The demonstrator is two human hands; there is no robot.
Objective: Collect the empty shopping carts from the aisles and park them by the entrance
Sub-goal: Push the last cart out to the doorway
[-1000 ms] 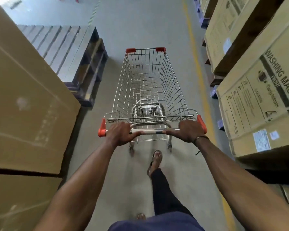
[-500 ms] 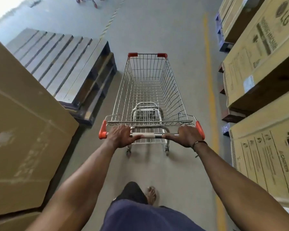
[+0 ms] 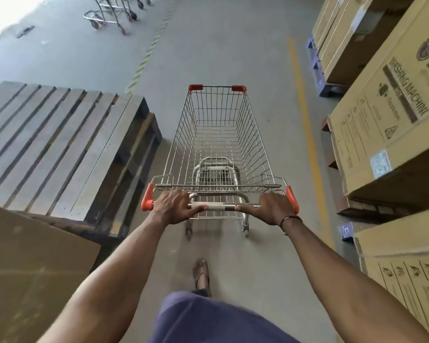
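Note:
An empty wire shopping cart [image 3: 218, 134] with red corner caps stands in front of me on the grey concrete floor, pointing up the aisle. My left hand [image 3: 175, 206] grips the left part of its handle bar and my right hand [image 3: 273, 207] grips the right part, a dark band on that wrist. Its basket holds nothing. Far ahead at the upper left, the wheels and lower frames of other parked carts [image 3: 112, 13] show near the bright floor area.
A stack of wooden pallets [image 3: 60, 149] lies close on the cart's left. A large cardboard box [image 3: 32, 276] sits at my lower left. Washing machine cartons [image 3: 391, 115] on pallets line the right, beyond a yellow floor line [image 3: 305, 115]. Open floor runs ahead.
The cart and I have rolled forward along the aisle. The pallet stack has slid closer on the left, and parked carts have come into view at the top left. Both hands stay on the handle.

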